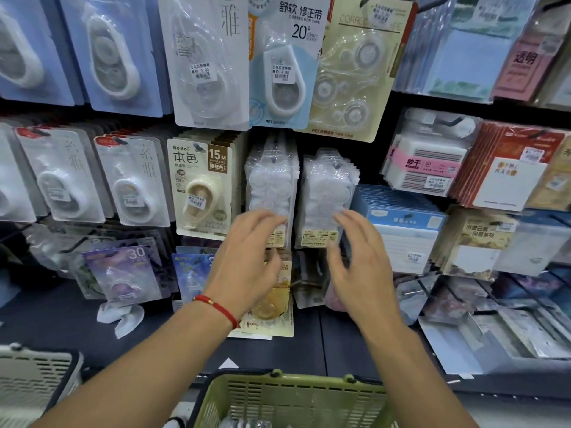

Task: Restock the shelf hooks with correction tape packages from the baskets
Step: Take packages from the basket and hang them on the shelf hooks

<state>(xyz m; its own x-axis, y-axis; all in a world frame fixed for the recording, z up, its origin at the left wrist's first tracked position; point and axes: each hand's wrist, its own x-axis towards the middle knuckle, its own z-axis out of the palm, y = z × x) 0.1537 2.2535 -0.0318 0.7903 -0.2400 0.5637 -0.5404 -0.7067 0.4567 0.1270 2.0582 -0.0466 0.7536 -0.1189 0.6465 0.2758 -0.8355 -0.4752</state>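
Two stacks of clear correction tape packages are hanging side by side on the shelf hooks in front of me, and I am reaching for them with both hands at once. My left hand (247, 261) is lying against the lower part of the left stack (272, 193), fingers loosely spread over its barcode label and gripping nothing that I can make out. My right hand (360, 257) is hovering just beside the bottom of the right stack (327, 196), fingers relaxed and slightly blurred, also holding nothing. I am judging that I am squaring up these packs so they sit flush on their pegs. To do this well, I am thinking I should press flat and even from the front, pushing each stack back along its hook rather than sideways, so no hang hole is slipping off the tip. More stock is waiting low in the green basket (278, 393) below my arms, where something clear is showing, and a grey basket (34, 369) is sitting to the left
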